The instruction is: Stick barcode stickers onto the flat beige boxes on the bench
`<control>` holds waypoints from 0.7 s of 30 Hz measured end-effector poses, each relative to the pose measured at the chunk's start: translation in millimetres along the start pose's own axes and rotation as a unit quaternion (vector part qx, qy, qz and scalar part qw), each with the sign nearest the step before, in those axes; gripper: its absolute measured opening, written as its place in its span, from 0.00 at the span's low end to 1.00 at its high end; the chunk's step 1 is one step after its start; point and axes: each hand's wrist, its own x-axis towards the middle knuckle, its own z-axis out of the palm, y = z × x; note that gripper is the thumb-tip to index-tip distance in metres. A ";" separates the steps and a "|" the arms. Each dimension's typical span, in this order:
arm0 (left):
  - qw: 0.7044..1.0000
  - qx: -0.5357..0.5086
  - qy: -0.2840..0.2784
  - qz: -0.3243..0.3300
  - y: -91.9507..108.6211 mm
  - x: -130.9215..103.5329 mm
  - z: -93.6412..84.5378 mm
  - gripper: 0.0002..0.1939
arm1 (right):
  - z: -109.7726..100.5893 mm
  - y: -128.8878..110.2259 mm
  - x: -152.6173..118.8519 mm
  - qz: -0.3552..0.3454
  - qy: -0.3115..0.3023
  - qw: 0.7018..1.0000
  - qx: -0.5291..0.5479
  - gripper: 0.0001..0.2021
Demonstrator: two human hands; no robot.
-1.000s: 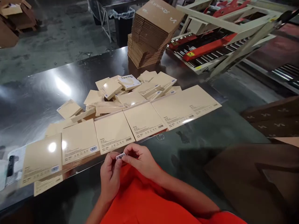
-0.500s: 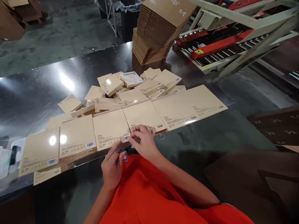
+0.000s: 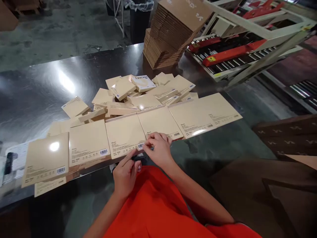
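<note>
Flat cream boxes lie side by side along the table's near edge, with small print and barcodes facing up. On the middle box (image 3: 126,132), a white barcode sticker (image 3: 141,145) sits at the lower right corner. My right hand (image 3: 159,148) has its thumb and fingertips pinched at that sticker's right end. My left hand (image 3: 125,175) rests just below, its index finger stretched to the box's front edge. A small barcode label (image 3: 139,168) shows at my left thumb tip; the rest of it is hidden. Two boxes to the left carry similar white stickers.
Behind the row lies a loose heap of cream boxes (image 3: 123,88), one white-faced box (image 3: 143,82) on top. Flattened cartons (image 3: 170,33) are stacked at the table's back, beside a roller conveyor (image 3: 232,56) with red bars. A brown carton (image 3: 284,135) stands at the right.
The view has shifted slightly, so the row and both hands appear a little further right. My right fingertips stay at the sticker, and my left index finger stays at the box edge.
</note>
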 end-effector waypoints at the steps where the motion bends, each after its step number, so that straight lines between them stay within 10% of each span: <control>1: 1.000 0.000 0.001 0.003 -0.9 0.0 0.3 0.15 | 0.4 -0.1 -0.3 -0.003 0.004 1.000 -0.007 0.09; 21: 0.997 0.054 0.035 0.046 -8.8 3.0 4.6 0.11 | -12.8 -8.2 11.9 -0.012 -0.053 0.985 -0.164 0.17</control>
